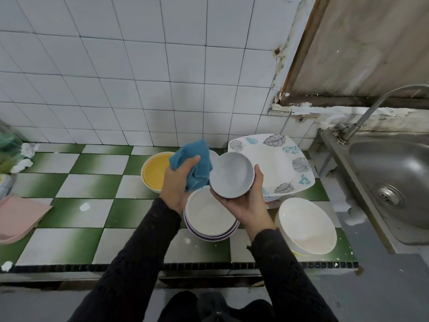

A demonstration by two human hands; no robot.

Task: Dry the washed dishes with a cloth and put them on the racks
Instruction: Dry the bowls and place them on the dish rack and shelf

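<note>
Right grip [246, 202] holds grey bowl [232, 175]; left grip [178, 185], blue cloth [194, 156].

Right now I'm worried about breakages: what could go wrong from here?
The grey bowl is held by the right hand alone, above the stacked bowls; a slip could chip both. The leaf-patterned plate seems propped at a tilt and might slide. The white bowl sits near the edge of the counter.

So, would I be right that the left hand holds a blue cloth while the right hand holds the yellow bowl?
Not quite. The head view shows the right hand holding a small grey bowl. The yellow bowl sits on the counter. The left hand does hold the blue cloth.
</note>
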